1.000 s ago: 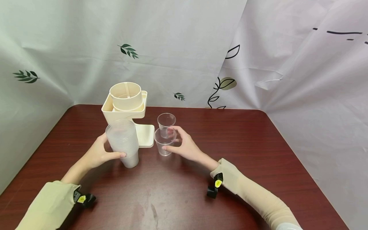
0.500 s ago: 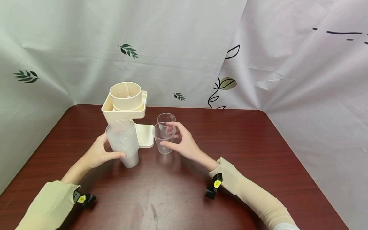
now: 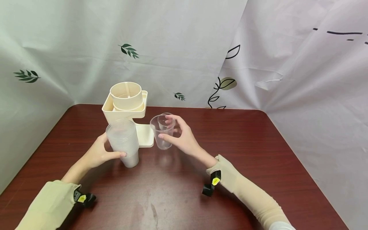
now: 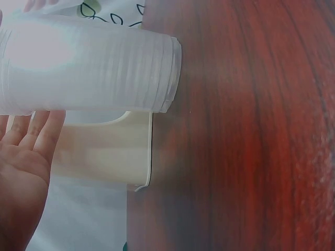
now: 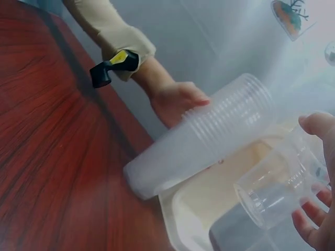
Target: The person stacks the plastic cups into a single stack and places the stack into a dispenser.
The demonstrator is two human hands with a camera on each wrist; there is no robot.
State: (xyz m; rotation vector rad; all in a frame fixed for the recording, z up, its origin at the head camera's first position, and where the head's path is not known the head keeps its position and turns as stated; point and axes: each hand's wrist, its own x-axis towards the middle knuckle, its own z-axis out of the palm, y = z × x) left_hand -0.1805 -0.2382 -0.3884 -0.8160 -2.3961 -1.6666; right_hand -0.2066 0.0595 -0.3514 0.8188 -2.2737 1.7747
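Note:
My left hand [image 3: 99,151] grips a tall stack of nested, cloudy plastic cups [image 3: 123,140] from the left, thumb across the front. In the left wrist view, the stack's [image 4: 89,65] base meets the table's edge line. My right hand [image 3: 184,135] holds a single clear plastic cup [image 3: 163,140] between thumb and fingers, slightly tilted and raised off the table. Behind it stands another clear cup, mostly hidden, with its rim [image 3: 167,113] showing. The right wrist view shows the held cup [image 5: 267,193] beside the stack [image 5: 209,136].
A cream plastic stand [image 3: 123,114] with a round cup-like top [image 3: 126,101] is just behind the stack. Its low square platform [image 3: 145,135] juts out between the two hands. The dark red wooden table [image 3: 230,143] backs onto a pale leaf-printed curtain [image 3: 172,54].
My right hand has lifted its clear cup upward and slightly left, so it now overlaps the cup behind more. My left hand and the stack have stayed in place.

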